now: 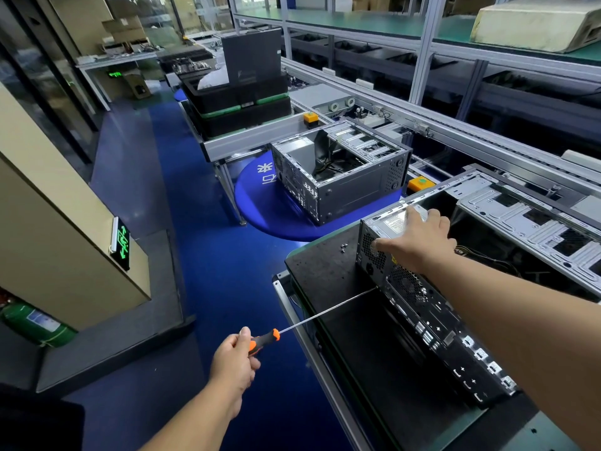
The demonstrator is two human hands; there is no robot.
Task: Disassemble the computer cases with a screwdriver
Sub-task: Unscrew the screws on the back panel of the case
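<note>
An open computer case point(432, 323) lies on a black mat point(328, 265) at the near end of the workbench, its rear panel facing me. My left hand point(234, 359) grips the orange-and-black handle of a long screwdriver point(325, 312); the thin shaft reaches up and right, with its tip at the rear panel's lower edge. My right hand point(416, 239) grips the silver power supply point(395, 222) at the case's top rear corner, thumb on the vent grille. A few loose screws point(344, 247) lie on the mat beside the case.
A second open case point(341, 177) sits on a blue round table point(276, 206) farther off. Stacked black trays point(240, 102) stand behind it. A conveyor with aluminium rails point(422, 125) runs along the right. Blue floor and a beige cabinet point(65, 222) lie to the left.
</note>
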